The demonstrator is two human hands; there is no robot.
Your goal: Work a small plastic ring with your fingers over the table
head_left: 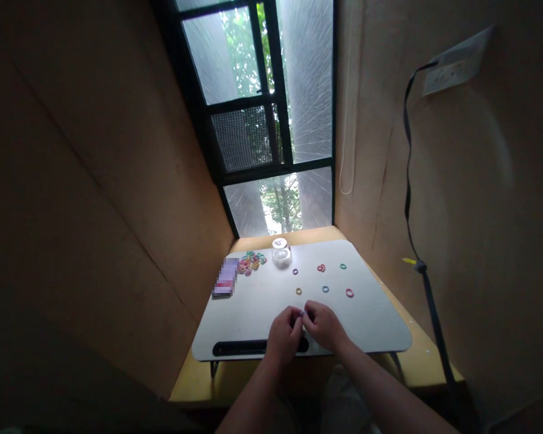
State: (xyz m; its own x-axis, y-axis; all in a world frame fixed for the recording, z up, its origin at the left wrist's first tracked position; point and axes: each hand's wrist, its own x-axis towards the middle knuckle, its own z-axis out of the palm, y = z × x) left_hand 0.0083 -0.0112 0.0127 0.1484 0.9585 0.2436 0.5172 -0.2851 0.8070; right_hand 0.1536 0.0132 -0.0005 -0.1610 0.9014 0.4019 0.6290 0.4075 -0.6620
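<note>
My left hand [284, 333] and my right hand [323, 325] meet over the near part of a white lap table [253, 307], fingers pinched together on a small purple elastic band [303, 314] held between them. Several small coloured bands lie spread on the table beyond my hands, such as a red one [350, 293], a blue one [325, 289] and an orange one [298, 291]. A heap of coloured bands [251, 262] sits at the far left, beside a small clear jar [281, 252].
A flat purple-and-white packet [225, 277] lies at the table's left edge. The table has a dark slot [239, 348] along its near edge and stands on a yellow surface [416, 367]. Brown walls close in on both sides; a window is ahead, and a black cable [407, 181] hangs at right.
</note>
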